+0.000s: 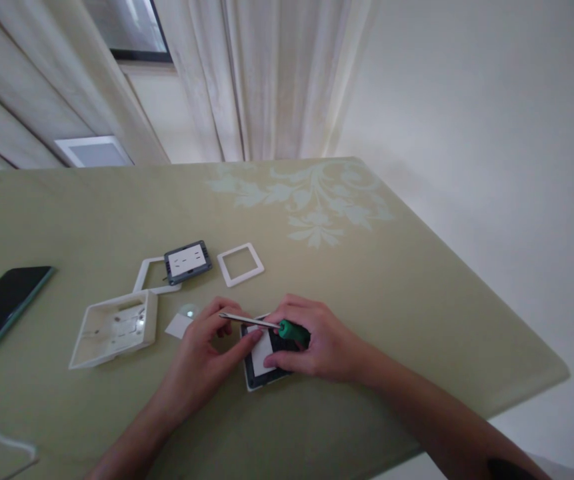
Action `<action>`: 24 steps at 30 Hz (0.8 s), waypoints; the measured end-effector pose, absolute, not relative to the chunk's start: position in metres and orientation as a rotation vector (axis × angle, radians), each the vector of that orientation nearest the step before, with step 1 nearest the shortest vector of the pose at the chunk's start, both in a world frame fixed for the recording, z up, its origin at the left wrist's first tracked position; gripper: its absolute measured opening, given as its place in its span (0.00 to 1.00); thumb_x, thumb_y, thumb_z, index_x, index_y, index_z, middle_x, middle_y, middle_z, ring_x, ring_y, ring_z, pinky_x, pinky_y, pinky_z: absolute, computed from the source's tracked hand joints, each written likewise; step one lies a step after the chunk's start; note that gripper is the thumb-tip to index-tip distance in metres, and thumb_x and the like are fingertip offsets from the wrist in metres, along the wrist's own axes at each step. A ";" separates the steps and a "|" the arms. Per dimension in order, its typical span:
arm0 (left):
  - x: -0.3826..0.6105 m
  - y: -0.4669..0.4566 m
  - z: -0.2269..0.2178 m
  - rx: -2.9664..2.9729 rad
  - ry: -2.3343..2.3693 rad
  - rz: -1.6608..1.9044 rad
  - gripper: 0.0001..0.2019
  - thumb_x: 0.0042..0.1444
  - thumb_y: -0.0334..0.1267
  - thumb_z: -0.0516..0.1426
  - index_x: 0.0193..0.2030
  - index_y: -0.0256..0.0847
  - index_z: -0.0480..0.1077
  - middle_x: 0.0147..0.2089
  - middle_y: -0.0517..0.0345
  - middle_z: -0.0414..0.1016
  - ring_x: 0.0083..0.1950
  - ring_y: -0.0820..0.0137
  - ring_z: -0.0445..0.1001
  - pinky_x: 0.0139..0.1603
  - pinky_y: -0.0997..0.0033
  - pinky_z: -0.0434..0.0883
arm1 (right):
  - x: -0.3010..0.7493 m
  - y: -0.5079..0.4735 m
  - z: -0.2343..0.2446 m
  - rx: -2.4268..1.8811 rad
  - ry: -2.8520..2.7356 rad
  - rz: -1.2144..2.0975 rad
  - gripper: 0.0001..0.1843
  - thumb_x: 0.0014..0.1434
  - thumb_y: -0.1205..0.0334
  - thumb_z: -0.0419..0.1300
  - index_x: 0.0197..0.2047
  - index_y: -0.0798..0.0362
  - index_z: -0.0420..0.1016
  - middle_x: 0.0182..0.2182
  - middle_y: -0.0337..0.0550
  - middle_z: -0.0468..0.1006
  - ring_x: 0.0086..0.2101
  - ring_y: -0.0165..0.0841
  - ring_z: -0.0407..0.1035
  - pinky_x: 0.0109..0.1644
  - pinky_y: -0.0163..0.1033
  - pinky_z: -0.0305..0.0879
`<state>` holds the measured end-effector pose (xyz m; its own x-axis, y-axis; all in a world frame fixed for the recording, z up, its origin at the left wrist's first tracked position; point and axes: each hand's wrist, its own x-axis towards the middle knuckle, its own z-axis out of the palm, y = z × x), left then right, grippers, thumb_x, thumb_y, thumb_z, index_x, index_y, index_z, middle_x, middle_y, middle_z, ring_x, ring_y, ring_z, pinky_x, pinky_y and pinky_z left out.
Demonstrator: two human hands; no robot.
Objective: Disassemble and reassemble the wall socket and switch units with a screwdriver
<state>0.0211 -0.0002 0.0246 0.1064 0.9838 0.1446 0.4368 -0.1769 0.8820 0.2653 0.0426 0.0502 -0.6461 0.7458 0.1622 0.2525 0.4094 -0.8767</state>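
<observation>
My right hand (311,337) is closed around the green handle of a screwdriver (257,321). Its metal shaft points left, above a switch panel (261,357) with a dark frame and a white middle piece. The thumb and fingers of that hand also press on the panel's right part, which they partly cover. At the panel's left side is my left hand (217,340), thumb on the white piece and fingers curled at the far left edge. The panel lies on the table, and a pale rim shows beneath its dark frame.
A socket module (187,261) rests partly on a white frame (144,275); another white frame (241,265) lies right of it. Nearer stand a white mounting box (117,330) and a small white piece (178,325). A phone (1,307) and white cable (1,437) lie left.
</observation>
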 end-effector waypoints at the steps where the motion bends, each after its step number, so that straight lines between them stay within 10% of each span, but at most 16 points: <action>1: 0.022 0.000 0.025 1.698 1.389 1.014 0.10 0.65 0.47 0.68 0.39 0.44 0.81 0.44 0.55 0.78 0.38 0.67 0.73 0.37 0.69 0.70 | 0.266 0.043 0.051 -0.848 -2.139 1.188 0.23 0.55 0.55 0.81 0.51 0.51 0.85 0.42 0.42 0.81 0.41 0.36 0.77 0.50 0.39 0.72; 15: 0.021 0.000 0.026 1.744 1.328 0.977 0.06 0.68 0.44 0.65 0.46 0.47 0.82 0.50 0.53 0.82 0.54 0.59 0.80 0.57 0.60 0.76 | 0.265 0.039 0.053 -0.901 -2.229 1.141 0.21 0.57 0.58 0.80 0.52 0.49 0.82 0.46 0.44 0.81 0.45 0.38 0.78 0.53 0.40 0.72; 24: 0.022 0.002 0.026 1.612 1.282 0.913 0.08 0.67 0.45 0.66 0.48 0.46 0.82 0.47 0.54 0.83 0.51 0.59 0.81 0.53 0.61 0.76 | 0.263 0.035 0.054 -0.947 -2.266 1.103 0.25 0.56 0.52 0.81 0.51 0.51 0.81 0.47 0.45 0.80 0.46 0.39 0.77 0.52 0.41 0.71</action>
